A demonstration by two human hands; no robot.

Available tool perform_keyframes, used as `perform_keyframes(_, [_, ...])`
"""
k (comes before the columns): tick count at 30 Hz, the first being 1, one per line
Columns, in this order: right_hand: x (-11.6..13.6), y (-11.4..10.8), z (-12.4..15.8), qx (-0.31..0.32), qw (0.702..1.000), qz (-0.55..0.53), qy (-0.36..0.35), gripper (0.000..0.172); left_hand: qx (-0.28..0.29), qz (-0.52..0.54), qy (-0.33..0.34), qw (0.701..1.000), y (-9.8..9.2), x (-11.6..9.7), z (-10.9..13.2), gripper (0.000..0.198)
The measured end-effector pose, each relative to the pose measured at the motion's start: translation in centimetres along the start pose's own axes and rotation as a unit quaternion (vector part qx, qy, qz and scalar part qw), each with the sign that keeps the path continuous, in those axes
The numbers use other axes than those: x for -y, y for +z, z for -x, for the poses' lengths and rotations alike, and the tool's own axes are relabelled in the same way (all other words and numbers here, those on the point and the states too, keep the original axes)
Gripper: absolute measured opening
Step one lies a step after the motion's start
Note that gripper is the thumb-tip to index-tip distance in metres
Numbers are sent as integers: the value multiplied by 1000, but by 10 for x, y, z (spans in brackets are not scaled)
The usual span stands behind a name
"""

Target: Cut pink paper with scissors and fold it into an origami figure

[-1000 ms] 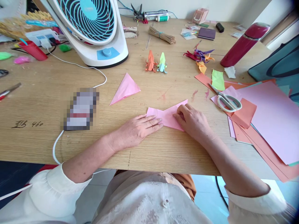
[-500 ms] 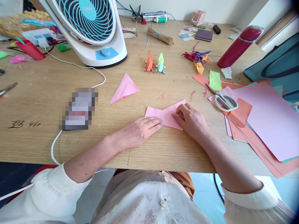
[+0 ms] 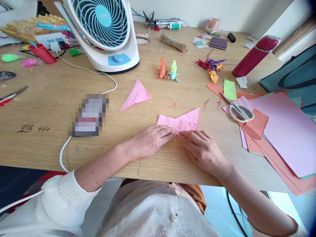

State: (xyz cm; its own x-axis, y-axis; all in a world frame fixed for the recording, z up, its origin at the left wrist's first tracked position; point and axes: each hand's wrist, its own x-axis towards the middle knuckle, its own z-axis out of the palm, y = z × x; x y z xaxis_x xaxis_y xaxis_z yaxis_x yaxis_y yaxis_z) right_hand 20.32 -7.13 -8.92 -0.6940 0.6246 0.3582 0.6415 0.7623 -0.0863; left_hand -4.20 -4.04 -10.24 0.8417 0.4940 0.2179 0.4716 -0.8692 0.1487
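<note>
A folded sheet of pink paper [image 3: 184, 123] lies on the table in front of me, with two raised corners at its far side and light creases. The fingers of my left hand [image 3: 150, 141] lie outstretched on its near left edge. My right hand [image 3: 206, 151] is closed at the near right edge, its fingers together and bent over the paper; the thumb is mostly hidden. The fingertips of both hands are close together at the middle. A second folded pink paper [image 3: 137, 95], roughly triangular, rests farther back to the left.
Two small paper figures [image 3: 168, 69] stand behind. On the right, scissors [image 3: 238, 110] lie on coloured paper sheets [image 3: 283, 125], near a red flask [image 3: 256, 56]. A phone [image 3: 89, 115] with a white cable is at left, a fan [image 3: 118, 62] behind it.
My right hand has moved from a pinch on top of the pink paper to its near edge, fingers now pressed there. The paper's near side looks folded in. The view has shifted slightly.
</note>
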Motion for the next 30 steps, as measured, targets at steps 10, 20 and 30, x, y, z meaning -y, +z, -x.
perform_keyframes(10, [-1,7,4,6,999,-41,30,28,-135,114,-125,976,-15,25,18,39])
perform_keyframes(20, [-2,6,1,54,998,-28,33,35,-181,108,-167,963,-9,27,6,24])
perform_keyframes(30, [-3,4,-10,100,994,-11,34,35,-180,159,-226,944,-4,26,5,22])
